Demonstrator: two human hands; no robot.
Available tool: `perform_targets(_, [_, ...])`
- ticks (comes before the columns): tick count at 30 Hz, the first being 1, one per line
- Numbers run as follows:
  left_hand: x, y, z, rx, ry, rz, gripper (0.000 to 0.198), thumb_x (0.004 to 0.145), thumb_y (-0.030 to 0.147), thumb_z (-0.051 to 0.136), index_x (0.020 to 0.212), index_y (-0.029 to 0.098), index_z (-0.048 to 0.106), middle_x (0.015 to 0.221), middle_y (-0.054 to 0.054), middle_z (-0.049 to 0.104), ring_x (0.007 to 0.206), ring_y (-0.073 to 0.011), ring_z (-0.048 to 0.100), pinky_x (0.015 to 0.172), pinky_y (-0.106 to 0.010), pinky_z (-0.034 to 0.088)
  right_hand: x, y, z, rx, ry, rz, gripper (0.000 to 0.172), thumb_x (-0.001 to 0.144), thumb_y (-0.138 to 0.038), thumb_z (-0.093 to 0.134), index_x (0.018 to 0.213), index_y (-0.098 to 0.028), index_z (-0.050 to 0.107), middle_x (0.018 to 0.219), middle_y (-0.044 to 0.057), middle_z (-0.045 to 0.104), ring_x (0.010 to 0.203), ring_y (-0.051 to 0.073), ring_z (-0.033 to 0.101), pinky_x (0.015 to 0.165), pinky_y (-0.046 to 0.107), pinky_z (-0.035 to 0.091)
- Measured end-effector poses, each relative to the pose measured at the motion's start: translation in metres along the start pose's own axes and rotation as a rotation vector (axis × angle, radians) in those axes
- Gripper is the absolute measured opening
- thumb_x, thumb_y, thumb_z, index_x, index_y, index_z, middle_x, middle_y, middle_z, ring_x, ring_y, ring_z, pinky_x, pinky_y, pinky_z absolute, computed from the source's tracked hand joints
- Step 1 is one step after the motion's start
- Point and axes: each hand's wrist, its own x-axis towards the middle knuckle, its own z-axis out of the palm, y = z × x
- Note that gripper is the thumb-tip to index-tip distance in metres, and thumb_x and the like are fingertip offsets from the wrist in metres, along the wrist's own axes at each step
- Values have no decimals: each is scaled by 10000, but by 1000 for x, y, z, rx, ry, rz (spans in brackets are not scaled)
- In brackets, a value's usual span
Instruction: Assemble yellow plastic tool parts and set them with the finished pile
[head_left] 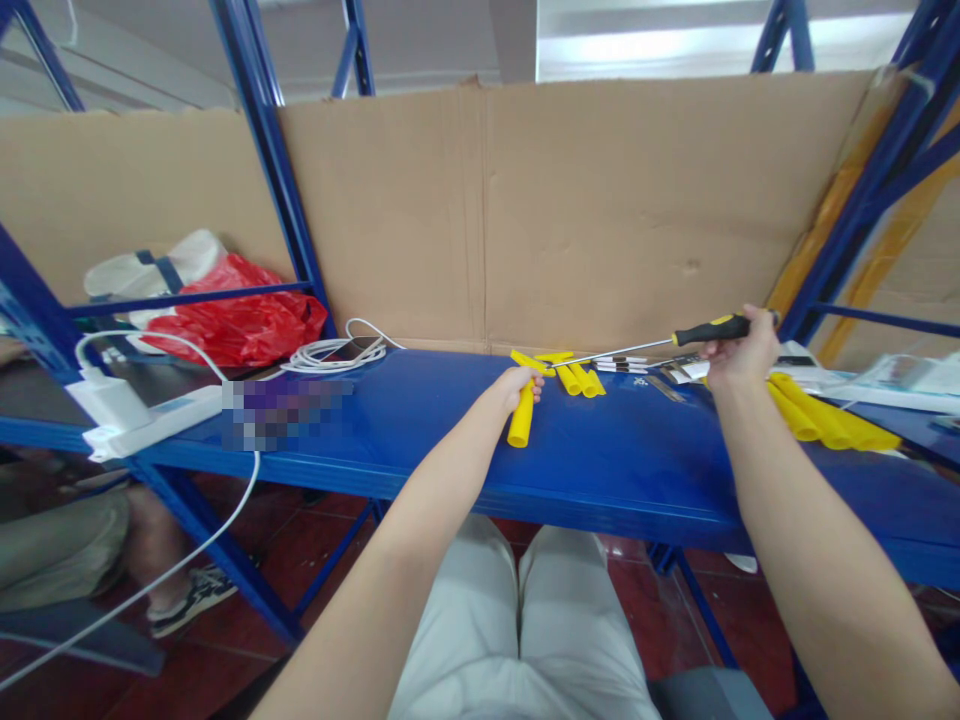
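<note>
My left hand (516,385) is closed round a yellow plastic tube (520,420) standing on the blue shelf (420,440). My right hand (739,352) grips the black and yellow handle of a long screwdriver (705,331). Its thin metal shaft points left, and the tip reaches the top of the tube by my left hand. More yellow pieces (579,376) lie on the shelf between my hands, under the shaft.
Several yellow tubes (829,420) and small white parts lie at the right. A coiled white cable (334,352), a white power strip (154,415) with charger and a red plastic bag (236,322) sit at the left. Cardboard backs the shelf. Another person's leg and shoe (187,598) show lower left.
</note>
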Motion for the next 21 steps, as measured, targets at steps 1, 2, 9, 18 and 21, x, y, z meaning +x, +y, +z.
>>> perform_targets(1, [-3, 1, 2, 10, 22, -18, 178, 788, 4, 478, 854, 168, 495, 503, 74, 399, 353, -59, 321, 379, -165, 261, 0, 0, 0, 0, 2, -2, 166, 907, -175, 418, 749, -223, 406, 530, -77, 416, 332, 82, 365, 305, 201, 255])
perform_targets(2, [-5, 1, 4, 25, 63, -44, 181, 796, -1, 450, 846, 169, 490, 501, 76, 392, 349, -59, 319, 373, -159, 262, -1, 0, 0, -1, 4, -5, 160, 905, -174, 422, 753, -222, 408, 531, -78, 417, 333, 80, 364, 305, 197, 257])
perform_targets(9, [-16, 6, 12, 26, 99, -67, 183, 823, -3, 428, 857, 166, 492, 499, 86, 372, 339, -52, 310, 360, -148, 272, 2, 3, -1, -21, 36, 5, 170, 913, -163, 416, 754, -223, 404, 528, -76, 417, 337, 80, 360, 307, 202, 255])
perform_targets(18, [-21, 7, 14, 13, 100, -56, 204, 862, -4, 385, 804, 179, 456, 495, 83, 368, 333, -49, 302, 354, -145, 264, 3, 3, -1, -46, 76, 65, 184, 903, -164, 447, 733, -220, 405, 536, -69, 417, 369, 81, 357, 314, 198, 249])
perform_targets(21, [-23, 8, 15, 9, 99, -61, 219, 873, -4, 377, 780, 185, 436, 495, 85, 365, 331, -45, 300, 359, -142, 261, 5, 4, -2, -85, 101, 98, 184, 904, -171, 469, 736, -219, 412, 535, -65, 423, 377, 82, 366, 318, 189, 269])
